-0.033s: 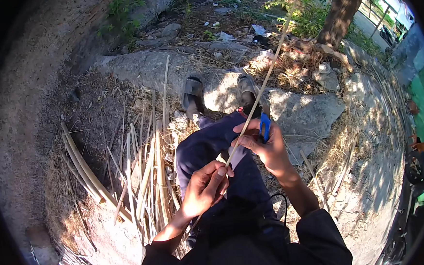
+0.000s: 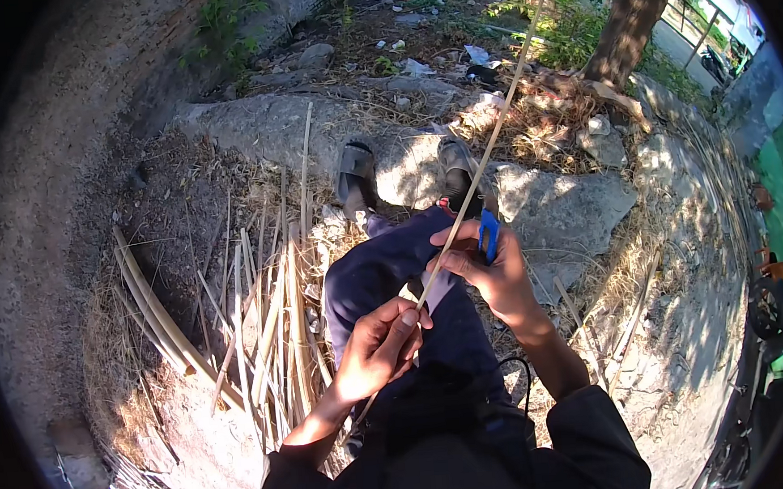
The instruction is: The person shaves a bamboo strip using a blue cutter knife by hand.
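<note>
A long, thin, pale cane-like strip (image 2: 509, 99) runs slantwise from my lap up to the far edge of the view. My left hand (image 2: 384, 345) pinches its near end between thumb and fingers above my thighs. A little farther up, my right hand (image 2: 492, 274) has thumb and forefinger closed on the same strip. Against the fingers of that hand sits a small blue tool (image 2: 489, 231), perhaps a cutter; its working end is hidden. The strip's lower tail below my left hand is mostly covered.
Loose split strips (image 2: 276, 341) lie in a heap left of my legs, with thicker curved canes (image 2: 158, 312) beside them. Flat rocks (image 2: 565, 216) and dry grass surround my feet. A tree trunk (image 2: 634, 28) rises at the far right; a rough wall (image 2: 57, 202) stands left.
</note>
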Available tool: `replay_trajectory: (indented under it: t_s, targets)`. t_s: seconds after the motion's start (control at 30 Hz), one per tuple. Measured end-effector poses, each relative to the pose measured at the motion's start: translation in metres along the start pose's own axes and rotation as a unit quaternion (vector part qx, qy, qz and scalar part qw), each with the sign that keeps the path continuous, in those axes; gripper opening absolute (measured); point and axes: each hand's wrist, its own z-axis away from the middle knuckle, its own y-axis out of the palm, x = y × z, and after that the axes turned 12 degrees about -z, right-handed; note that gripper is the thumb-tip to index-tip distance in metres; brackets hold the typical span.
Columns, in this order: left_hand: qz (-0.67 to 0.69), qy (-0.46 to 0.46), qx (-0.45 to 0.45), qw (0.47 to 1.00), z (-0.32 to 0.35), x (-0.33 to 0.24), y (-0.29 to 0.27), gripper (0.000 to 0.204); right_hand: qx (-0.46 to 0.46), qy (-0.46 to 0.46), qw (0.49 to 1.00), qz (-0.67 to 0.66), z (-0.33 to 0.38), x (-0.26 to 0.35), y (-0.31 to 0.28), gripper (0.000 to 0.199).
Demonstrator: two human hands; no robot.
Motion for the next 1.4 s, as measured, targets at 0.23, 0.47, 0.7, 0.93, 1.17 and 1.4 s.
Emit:
replay_trajectory:
  t_s: [0.23, 0.47, 0.7, 0.93, 1.17, 1.4]
  targets:
    - [0.074, -0.041, 0.027, 0.996, -0.005, 0.004, -0.001, 0.034, -0.005, 0.020, 1.000, 0.015, 0.003, 0.001, 0.000, 0.023]
    - [0.006, -0.036, 0.018, 0.999, -0.001, -0.001, 0.000, 0.037, 0.025, 0.021, 0.999, 0.015, 0.006, 0.003, -0.004, 0.026]
    - [-0.010, -0.017, -0.021, 1.000, -0.004, 0.004, 0.002, 0.030, 0.022, 0.036, 0.999, 0.003, 0.006, 0.005, -0.004, 0.027]
    - [-0.055, 0.003, -0.039, 0.998, -0.004, 0.003, 0.005, 0.025, 0.012, 0.023, 1.000, 0.014, 0.005, 0.001, -0.005, 0.026]
    - [-0.105, -0.010, 0.019, 0.994, 0.001, 0.011, 0.000, 0.030, -0.008, 0.009, 1.000, -0.013, 0.006, 0.007, -0.007, 0.027]
    - [-0.256, 0.000, -0.024, 0.966, 0.010, 0.008, 0.002, 0.036, -0.035, 0.030, 0.999, 0.014, 0.003, 0.021, -0.005, 0.028]
